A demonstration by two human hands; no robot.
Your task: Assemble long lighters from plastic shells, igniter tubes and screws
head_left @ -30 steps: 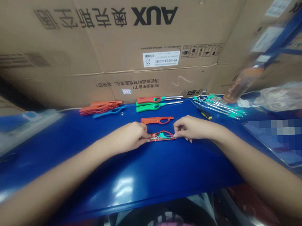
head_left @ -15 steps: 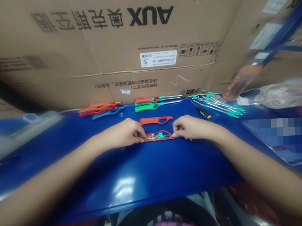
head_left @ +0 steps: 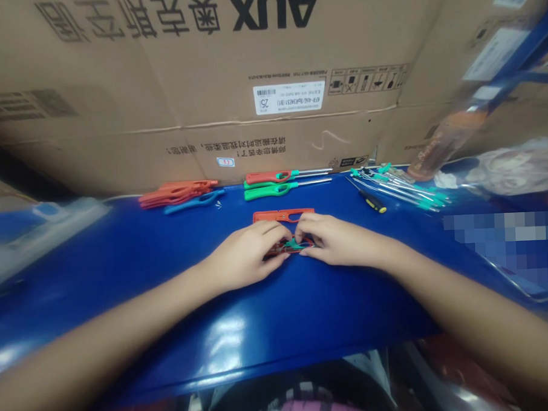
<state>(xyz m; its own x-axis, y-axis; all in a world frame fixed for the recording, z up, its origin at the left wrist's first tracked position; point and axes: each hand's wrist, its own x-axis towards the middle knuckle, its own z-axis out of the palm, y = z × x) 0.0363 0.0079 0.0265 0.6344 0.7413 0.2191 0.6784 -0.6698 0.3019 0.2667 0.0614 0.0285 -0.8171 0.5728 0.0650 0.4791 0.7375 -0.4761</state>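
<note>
Head view: left hand (head_left: 246,255), right hand (head_left: 337,242) fingers holding one red lighter shell (head_left: 276,251) (second shell (head_left: 274,216) just above).

On your blue bench (head_left: 99,267), red plastic lighter shells (head_left: 178,193) lie left of green lighters (head_left: 268,192), a black-and-yellow screwdriver (head_left: 372,202) right.

We read this setting as a small assembly workshop or factory workstation. We see a long blue bench (head_left: 122,266) whose far edge runs against stacked cardboard cartons (head_left: 182,94) printed AUX, with a blue steel rack frame (head_left: 521,52) at upper right. Along that far edge we note parts laid out in batches: red plastic lighter shells (head_left: 178,193), green long-nosed gas lighters (head_left: 268,192) and a bundle of metal rods with teal fittings (head_left: 400,189), beside a yellow-and-black screwdriver (head_left: 372,202).
</note>
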